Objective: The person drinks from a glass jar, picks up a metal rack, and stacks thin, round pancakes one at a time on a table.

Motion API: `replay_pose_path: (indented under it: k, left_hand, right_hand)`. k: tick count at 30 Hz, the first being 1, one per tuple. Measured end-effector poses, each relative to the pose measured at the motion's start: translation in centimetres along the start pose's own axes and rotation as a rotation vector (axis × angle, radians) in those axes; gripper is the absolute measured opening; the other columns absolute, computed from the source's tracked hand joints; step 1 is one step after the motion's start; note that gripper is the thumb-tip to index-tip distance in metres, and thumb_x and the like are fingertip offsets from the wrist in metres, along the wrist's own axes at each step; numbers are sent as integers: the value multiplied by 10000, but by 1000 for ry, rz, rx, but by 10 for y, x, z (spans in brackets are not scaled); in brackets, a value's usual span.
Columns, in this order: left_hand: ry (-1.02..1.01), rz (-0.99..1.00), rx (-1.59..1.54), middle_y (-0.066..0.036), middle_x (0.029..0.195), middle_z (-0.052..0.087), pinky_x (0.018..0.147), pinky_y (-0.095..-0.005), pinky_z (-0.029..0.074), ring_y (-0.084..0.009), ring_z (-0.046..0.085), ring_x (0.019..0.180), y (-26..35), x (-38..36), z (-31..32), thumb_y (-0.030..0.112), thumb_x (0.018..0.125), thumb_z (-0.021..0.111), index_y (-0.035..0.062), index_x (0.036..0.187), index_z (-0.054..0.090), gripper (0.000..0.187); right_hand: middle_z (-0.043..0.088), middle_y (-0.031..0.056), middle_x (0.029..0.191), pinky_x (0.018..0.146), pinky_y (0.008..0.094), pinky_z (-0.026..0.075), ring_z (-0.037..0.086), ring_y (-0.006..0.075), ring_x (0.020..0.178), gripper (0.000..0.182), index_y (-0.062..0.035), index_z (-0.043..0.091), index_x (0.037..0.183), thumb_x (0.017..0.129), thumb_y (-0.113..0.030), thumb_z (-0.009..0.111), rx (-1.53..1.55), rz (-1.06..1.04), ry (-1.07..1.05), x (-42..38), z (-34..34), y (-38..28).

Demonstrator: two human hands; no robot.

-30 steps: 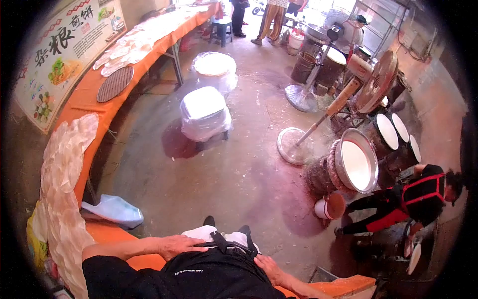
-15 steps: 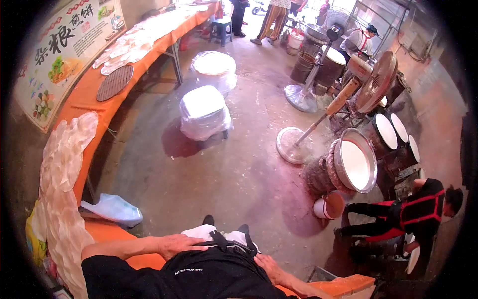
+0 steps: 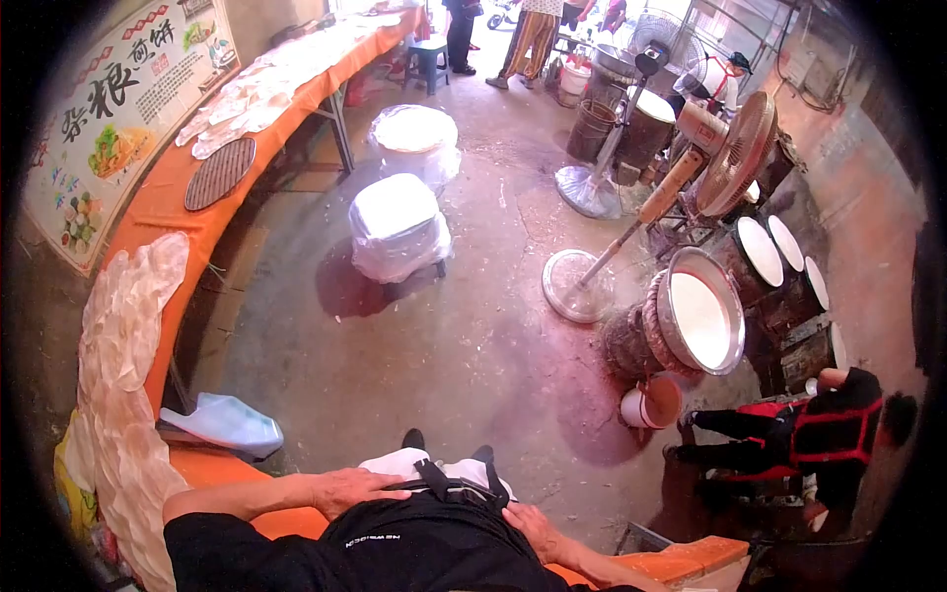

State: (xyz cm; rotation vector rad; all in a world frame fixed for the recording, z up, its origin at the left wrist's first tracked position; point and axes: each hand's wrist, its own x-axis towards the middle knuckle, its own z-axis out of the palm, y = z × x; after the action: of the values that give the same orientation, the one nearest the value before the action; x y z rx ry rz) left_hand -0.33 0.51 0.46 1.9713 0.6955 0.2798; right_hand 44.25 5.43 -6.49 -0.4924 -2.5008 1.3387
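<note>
My left hand (image 3: pixel 357 488) lies flat at my waist over the black shirt (image 3: pixel 414 538), fingers stretched out beside a dark strap (image 3: pixel 432 478). On the other side, my right hand (image 3: pixel 533 530) rests against my hip with its fingers extended. Neither hand appears to hold anything. Below the shirt show my pale trousers (image 3: pixel 393 461) and dark shoe tips (image 3: pixel 413 438).
Thin pale sheets (image 3: pixel 133 345) cover parts of the orange table (image 3: pixel 163 212) at left, near a round rack (image 3: pixel 220 175). Plastic-wrapped stools (image 3: pixel 400 237) stand ahead. Right are a basin of white batter (image 3: pixel 702 321), a fan (image 3: pixel 735 153), a bucket (image 3: pixel 651 405) and a bending co-worker (image 3: pixel 829 434).
The view has shifted slightly. The co-worker at right has shifted posture, and a pale round piece near their lower hand shows less. My hands stay in place.
</note>
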Motion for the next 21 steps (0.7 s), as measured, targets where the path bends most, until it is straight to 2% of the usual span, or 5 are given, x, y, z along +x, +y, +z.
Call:
replay_pose_path:
  k: [14, 21]
  left_hand:
    - [-5, -8, -16, -275, 1534, 269, 1053, -492, 362, -442, 366, 1368, -1, 2, 1, 384, 706, 785, 222, 1562, 200, 1049]
    - [-7, -8, -3, -275, 1521, 285, 1048, -495, 368, -446, 377, 1357, -2, 2, 0, 398, 673, 796, 217, 1563, 188, 1093]
  right_hand:
    - [377, 290, 1460, 1026, 526, 335, 420, 449, 1310, 860, -30, 319, 1491, 795, -406, 655, 2, 10, -3, 0, -1, 3]
    - [372, 287, 1464, 1026, 519, 332, 404, 440, 1325, 902, -28, 322, 1491, 769, -430, 681, -4, 31, -34, 0, -4, 2]
